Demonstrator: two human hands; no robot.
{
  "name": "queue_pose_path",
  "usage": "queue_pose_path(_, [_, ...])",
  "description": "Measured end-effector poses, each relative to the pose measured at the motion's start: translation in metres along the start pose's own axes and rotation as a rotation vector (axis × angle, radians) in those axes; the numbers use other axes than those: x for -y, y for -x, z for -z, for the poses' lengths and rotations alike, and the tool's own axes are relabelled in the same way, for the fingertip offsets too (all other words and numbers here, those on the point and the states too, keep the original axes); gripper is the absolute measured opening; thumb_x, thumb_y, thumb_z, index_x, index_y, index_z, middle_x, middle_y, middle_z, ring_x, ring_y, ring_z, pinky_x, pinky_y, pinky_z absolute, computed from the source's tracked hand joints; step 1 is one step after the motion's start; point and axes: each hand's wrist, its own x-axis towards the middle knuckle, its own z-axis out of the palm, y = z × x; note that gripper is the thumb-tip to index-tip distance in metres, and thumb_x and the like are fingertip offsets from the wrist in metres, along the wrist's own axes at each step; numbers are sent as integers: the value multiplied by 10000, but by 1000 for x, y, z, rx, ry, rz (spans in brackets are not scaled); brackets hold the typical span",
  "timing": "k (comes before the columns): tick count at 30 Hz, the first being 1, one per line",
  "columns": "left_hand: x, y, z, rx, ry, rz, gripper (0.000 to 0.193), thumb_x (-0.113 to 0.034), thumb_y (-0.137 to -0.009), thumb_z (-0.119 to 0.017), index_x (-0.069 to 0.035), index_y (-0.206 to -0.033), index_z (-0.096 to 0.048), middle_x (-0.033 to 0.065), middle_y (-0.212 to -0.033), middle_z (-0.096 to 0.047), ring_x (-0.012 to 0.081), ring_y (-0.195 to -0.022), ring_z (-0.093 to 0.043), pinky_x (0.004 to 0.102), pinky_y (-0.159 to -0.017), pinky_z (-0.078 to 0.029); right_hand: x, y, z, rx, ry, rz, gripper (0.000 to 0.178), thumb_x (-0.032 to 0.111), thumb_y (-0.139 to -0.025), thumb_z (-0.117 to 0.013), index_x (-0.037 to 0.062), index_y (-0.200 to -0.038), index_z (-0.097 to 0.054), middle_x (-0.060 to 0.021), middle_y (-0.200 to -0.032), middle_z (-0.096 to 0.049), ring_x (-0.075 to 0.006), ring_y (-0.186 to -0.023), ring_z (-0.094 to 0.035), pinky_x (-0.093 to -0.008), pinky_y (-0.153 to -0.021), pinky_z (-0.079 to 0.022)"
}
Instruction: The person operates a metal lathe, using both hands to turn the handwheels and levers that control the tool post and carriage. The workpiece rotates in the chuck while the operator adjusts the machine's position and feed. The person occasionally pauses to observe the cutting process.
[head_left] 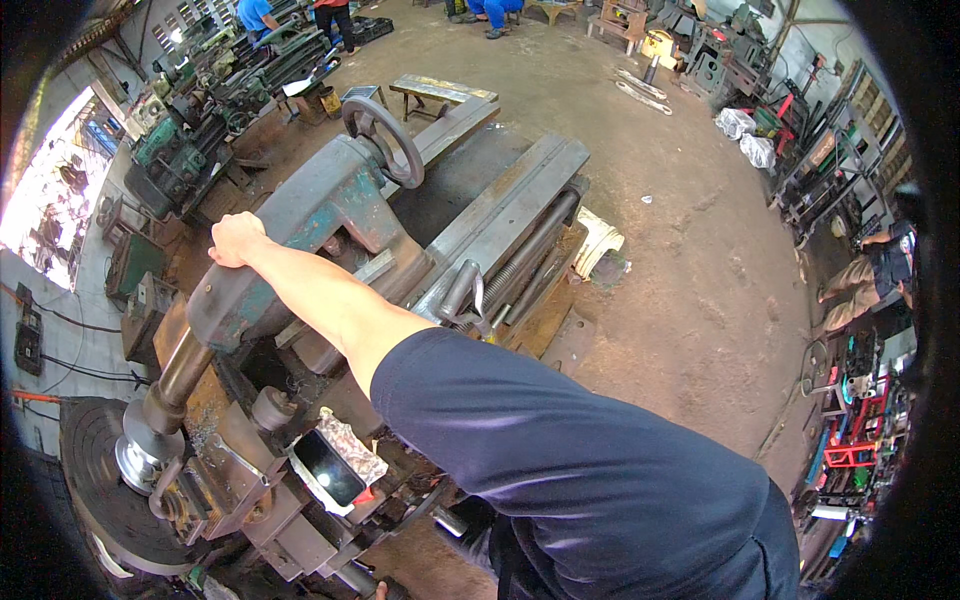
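My right arm, in a dark short sleeve, reaches across a large metal lathe. My right hand [238,240] is closed at the upper edge of the worn green-grey tailstock [325,205]; whatever its curled fingers hold is hidden. The tailstock's handwheel [383,142] stands at its far end. From its near end, a thick steel quill [185,372] extends toward a shiny round metal workpiece [143,462] at the dark round chuck [100,480]. Only a fingertip of my left hand [382,591] shows at the bottom edge, by the carriage; its other fingers are out of sight.
A phone [328,467] lies on crumpled paper on the carriage. The lathe bed [510,215] runs away to the upper right. Other green machines [175,150] line the left wall. Several people are farther off; one stands at the right [880,265]. Tool racks [850,150] line the right side.
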Motion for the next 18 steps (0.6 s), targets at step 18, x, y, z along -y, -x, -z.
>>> queue_pose_path(18, [72,-24,-12,9,-141,-165,868,-454,-809,-811,25,-1426,-433,227,-1034,-699,286,-523,-590,398,-548,-530,-1,-5,-2,11,-45,-6,424,411,-876,-631,29,-1014,-749,-184,-1095,-718,-331,-1017,-698,-439,-890,-550])
